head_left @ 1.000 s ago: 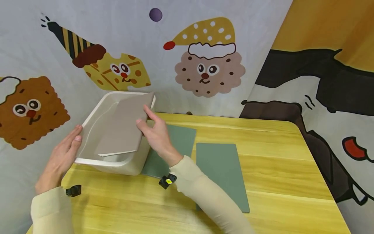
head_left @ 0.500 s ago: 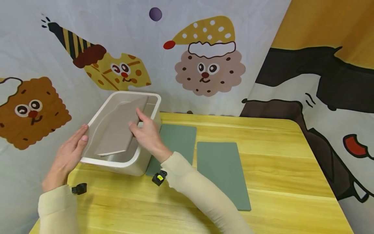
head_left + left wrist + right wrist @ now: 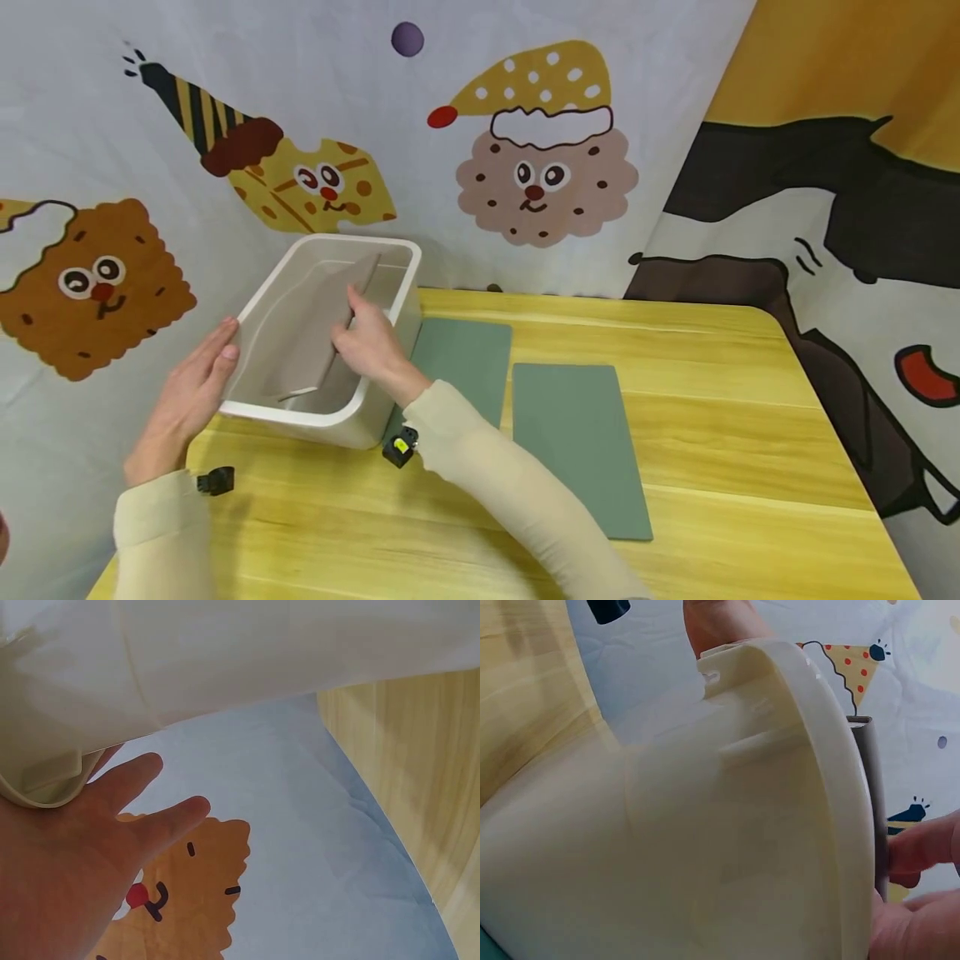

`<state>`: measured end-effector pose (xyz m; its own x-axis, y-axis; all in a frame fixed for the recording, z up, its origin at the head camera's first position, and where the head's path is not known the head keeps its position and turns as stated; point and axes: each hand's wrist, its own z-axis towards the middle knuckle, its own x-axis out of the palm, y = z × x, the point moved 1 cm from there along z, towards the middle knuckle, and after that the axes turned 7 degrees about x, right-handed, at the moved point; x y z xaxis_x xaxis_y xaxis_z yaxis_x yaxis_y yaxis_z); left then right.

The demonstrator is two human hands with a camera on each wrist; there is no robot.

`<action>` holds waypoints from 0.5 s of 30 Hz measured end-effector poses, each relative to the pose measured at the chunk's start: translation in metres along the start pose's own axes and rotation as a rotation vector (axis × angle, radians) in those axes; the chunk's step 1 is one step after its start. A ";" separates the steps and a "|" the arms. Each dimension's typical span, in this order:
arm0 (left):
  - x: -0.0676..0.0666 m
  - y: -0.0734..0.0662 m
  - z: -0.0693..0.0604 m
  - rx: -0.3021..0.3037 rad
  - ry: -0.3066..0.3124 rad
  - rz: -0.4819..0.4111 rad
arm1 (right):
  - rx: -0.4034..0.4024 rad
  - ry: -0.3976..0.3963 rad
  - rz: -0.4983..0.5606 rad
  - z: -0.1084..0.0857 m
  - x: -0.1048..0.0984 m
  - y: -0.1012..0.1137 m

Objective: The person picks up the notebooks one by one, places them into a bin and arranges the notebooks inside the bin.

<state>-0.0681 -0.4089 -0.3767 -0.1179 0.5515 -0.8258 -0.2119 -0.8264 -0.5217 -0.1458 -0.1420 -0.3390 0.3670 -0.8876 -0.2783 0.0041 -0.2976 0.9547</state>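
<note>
Head view — left fingers (image 3: pixel 213 339) straight against bin (image 3: pixel 330 430), right fingers (image 3: pixel 358 302) pinching booklet (image 3: pixel 311 333).

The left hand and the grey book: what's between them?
The left wall of the white tub lies between the left hand and the grey book, seen in the head view.

No legible text, numbers or signs.

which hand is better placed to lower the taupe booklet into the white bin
Probably the right hand: it grips the taupe booklet by one long edge, at the opening of the white bin. The left hand touches the bin's left side, away from the booklet.
</note>
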 end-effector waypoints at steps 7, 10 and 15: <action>0.006 -0.001 0.005 0.001 0.005 -0.008 | -0.019 0.043 -0.236 -0.006 -0.014 0.003; 0.008 -0.001 0.006 0.001 0.006 -0.007 | -0.090 -0.015 -0.244 -0.015 -0.027 -0.002; 0.006 0.000 0.002 -0.005 -0.010 -0.001 | -0.177 -0.004 -0.289 -0.033 -0.051 -0.024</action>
<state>-0.0705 -0.4056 -0.3812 -0.1278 0.5534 -0.8230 -0.2070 -0.8264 -0.5236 -0.1338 -0.0779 -0.3442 0.3238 -0.7768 -0.5401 0.2688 -0.4718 0.8397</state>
